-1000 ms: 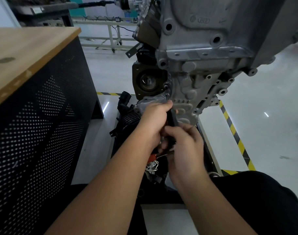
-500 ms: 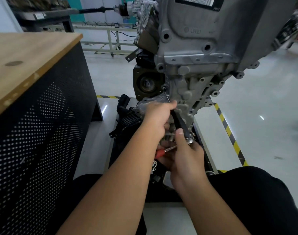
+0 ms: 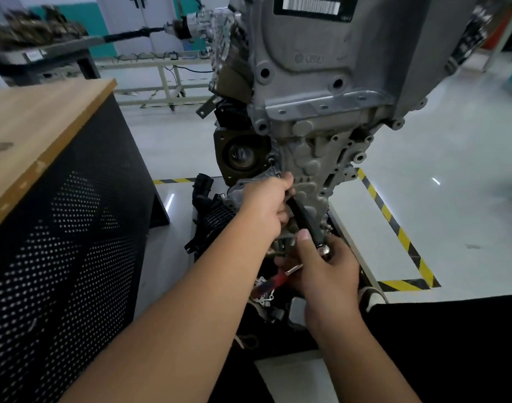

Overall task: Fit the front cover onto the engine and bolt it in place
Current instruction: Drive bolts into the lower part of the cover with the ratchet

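Where the frame begins at the left, a wooden worktop sits on a black perforated cabinet. Centre frame: left hand, grip curled round the upper part of a black tool, at the lower left edge of the front cover. The cover, grey cast metal, lies against the engine, which fills the upper centre. Just right and lower: right hand, grip closed on the tool's lower end, thumb up along the shaft. A red-handled item shows between the forearms, too hidden to identify. Lower right: yellow-black floor tape on a glossy floor.
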Tool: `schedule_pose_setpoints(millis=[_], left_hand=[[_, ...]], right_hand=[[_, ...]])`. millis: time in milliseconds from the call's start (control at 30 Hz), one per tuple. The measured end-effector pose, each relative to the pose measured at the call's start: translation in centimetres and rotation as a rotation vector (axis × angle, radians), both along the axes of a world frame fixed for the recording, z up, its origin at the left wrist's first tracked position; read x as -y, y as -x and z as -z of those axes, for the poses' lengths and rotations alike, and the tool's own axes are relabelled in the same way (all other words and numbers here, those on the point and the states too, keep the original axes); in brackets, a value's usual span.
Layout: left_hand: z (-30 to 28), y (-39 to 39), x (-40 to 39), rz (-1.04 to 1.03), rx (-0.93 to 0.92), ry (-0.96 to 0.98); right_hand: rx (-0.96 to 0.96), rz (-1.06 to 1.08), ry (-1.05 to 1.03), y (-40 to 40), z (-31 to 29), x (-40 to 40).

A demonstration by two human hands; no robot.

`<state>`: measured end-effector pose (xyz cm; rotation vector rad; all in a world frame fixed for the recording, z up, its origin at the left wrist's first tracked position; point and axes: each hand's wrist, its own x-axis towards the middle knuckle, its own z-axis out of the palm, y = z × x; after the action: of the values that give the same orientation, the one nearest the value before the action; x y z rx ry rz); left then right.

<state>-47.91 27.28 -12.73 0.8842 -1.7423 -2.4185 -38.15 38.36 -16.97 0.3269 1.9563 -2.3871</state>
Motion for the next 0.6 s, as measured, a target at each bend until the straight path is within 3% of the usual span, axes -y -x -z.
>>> schedule_pose_setpoints(millis=[67, 133, 233, 300, 400, 500, 600], left_hand=[[0.0, 0.4, 0.5, -0.008, 0.014, 0.071], [0.0, 0.6, 1.2, 0.015, 0.008, 0.119], [0.1, 0.4, 2.3, 0.063, -0.019, 0.082], [0.0, 0.1, 2.7, 0.107, -0.023, 0.048], [-0.5, -0.3, 3.0, 0.135, -0.017, -0.009], [-1.3, -0.1, 2.4, 0.106, -0.025, -0.152], [-2.0, 0.1, 1.7, 0.081, -0.053, -0.255]], right_hand=[[0.224, -0.066, 0.500, -0.5, -0.3, 1.2], [0.199, -0.091, 0.570, -0.9, -0.2, 1.7], [-0.026, -0.098, 0.224, -2.0, 1.6, 2.2], [-0.226, -0.031, -0.194, -2.8, 3.4, 1.8], [-0.678, 0.184, -0.845, -2.8, 4.5, 0.8], [-0.783, 0.300, -0.906, -2.1, 3.6, 0.5], [-0.593, 0.218, -0.620, -2.3, 1.5, 1.1]])
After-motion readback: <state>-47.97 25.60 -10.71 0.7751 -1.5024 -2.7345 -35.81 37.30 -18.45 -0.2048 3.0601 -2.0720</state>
